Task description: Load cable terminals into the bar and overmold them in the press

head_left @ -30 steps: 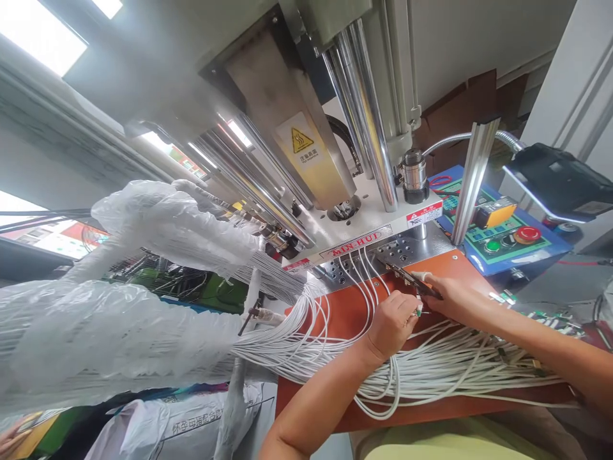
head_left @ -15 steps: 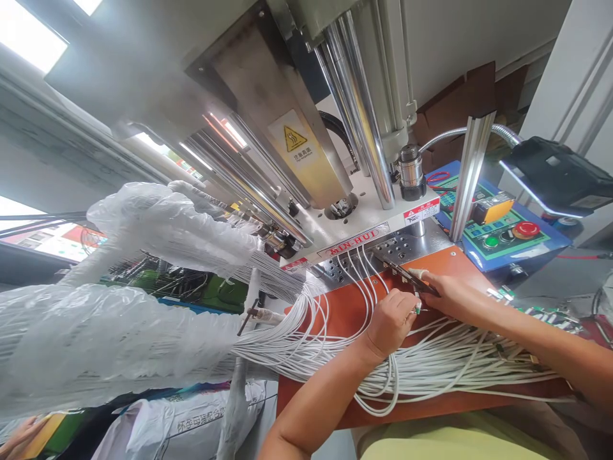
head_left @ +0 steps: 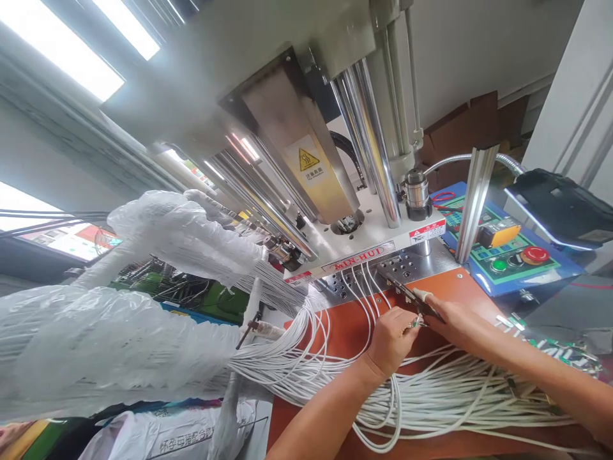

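Observation:
My left hand [head_left: 391,337] is closed, thumb and fingers pinching a small cable connector [head_left: 416,322] with a green part at its tip. White cable loops hang below this hand. Beside it, my right hand [head_left: 443,314] is closed around the near end of a dark, narrow metal bar [head_left: 402,291]. The bar slants up toward the press's lower metal plate [head_left: 407,263], and small light pieces show along its side. Several white cables [head_left: 366,291] run from under the press's white plate [head_left: 330,246] down past my left hand. My fingers partly hide the connector.
A thick bundle of white cables [head_left: 445,390] lies across the orange-brown work surface [head_left: 472,303]. Plastic-wrapped cable bundles [head_left: 119,345] hang at left. To the right stand a metal post [head_left: 476,201], a blue control box [head_left: 550,281] and a lamp [head_left: 565,204]. A high-temperature label [head_left: 309,163] marks the press.
The camera view has shifted, so the press and the work surface appear slightly lower and further right. Both hands keep their holds and stay close together, with little other movement.

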### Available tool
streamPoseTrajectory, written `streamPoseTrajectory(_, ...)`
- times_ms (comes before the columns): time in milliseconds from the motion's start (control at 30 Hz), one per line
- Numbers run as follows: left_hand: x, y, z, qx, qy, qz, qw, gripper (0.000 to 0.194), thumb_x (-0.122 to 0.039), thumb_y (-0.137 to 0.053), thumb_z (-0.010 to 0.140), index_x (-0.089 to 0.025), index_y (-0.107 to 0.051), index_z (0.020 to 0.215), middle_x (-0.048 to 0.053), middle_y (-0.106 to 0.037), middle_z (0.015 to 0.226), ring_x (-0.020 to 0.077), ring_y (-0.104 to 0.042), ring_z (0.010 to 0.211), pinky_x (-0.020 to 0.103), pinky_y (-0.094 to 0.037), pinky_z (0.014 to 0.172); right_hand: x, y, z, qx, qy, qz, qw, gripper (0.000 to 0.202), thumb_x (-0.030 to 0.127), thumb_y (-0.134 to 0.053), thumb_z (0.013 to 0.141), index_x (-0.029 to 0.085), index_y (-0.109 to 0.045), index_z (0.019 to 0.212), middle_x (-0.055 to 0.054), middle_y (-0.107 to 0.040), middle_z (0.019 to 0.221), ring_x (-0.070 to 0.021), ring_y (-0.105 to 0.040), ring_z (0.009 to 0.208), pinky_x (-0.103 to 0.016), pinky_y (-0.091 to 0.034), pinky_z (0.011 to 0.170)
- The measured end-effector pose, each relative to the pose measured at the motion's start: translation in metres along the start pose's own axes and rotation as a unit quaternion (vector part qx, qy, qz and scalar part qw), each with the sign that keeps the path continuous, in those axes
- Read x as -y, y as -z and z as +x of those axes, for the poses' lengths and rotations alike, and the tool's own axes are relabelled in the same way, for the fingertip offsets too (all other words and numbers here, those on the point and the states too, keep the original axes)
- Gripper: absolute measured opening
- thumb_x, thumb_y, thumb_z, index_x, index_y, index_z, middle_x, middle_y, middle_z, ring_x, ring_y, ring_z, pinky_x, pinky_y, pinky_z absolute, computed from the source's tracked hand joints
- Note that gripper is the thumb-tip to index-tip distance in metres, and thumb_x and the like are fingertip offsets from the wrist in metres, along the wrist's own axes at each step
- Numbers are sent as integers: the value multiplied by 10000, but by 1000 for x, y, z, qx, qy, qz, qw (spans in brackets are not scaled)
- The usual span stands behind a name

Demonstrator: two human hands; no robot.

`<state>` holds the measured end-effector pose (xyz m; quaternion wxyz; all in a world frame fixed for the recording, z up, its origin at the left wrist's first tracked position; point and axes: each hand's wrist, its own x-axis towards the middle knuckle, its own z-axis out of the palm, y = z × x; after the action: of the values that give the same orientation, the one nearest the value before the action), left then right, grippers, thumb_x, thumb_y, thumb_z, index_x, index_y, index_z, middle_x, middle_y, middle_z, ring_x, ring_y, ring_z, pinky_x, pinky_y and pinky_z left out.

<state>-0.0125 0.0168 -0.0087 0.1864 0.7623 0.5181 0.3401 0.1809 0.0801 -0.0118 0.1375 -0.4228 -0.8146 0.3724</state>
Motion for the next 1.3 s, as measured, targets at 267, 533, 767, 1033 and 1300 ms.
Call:
streamPoseTrajectory(267, -11, 21, 13, 55, 200, -220, 953, 384, -426, -492, 1023, -167, -742, 1156, 65, -771, 969, 148, -659, 756, 263, -528, 752, -3, 11, 2, 70, 18, 121, 990, 443, 564, -504, 914, 250, -498, 1227, -94, -718, 1177, -278, -689, 1043, -394, -524, 912)
streamPoseTrajectory(533, -9, 19, 15, -33, 247, -315, 916, 422, -527, -627, 920, -144, -805, 920, 103, -764, 1014, 169, -618, 799, 310, -517, 834, -25, -15, 5, -10, 11, 65, 998, 474, 550, -495, 927, 296, -522, 1326, -71, -760, 1088, -293, -729, 936, -396, -538, 802)
streamPoseTrajectory(767, -14, 24, 23, -73, 337, -505, 791, 498, -549, -831, 762, -112, -695, 958, 103, -757, 777, 94, -516, 609, 201, -394, 623, -29, -16, 4, -19, 11, 50, 999, 452, 597, -473, 936, 308, -573, 1268, -64, -769, 1018, -296, -735, 857, -378, -534, 726)
streamPoseTrajectory(1033, -5, 31, 29, -82, 382, -560, 730, 536, -506, -931, 629, -111, -693, 901, 97, -745, 752, 50, -476, 499, 188, -271, 512, -28, -16, 6, 12, -8, 60, 998, 437, 589, -458, 944, 282, -549, 1241, -80, -763, 1017, -317, -723, 893, -418, -529, 775)
streamPoseTrajectory(1300, -5, 33, 39, -121, 369, -495, 777, 469, -480, -888, 663, -128, -630, 834, 71, -702, 615, 42, -388, 440, 196, -173, 469, -41, -29, 8, -3, 15, 74, 997, 558, 593, -494, 938, 323, -465, 1425, -75, -744, 1216, -321, -725, 1055, -403, -572, 807)
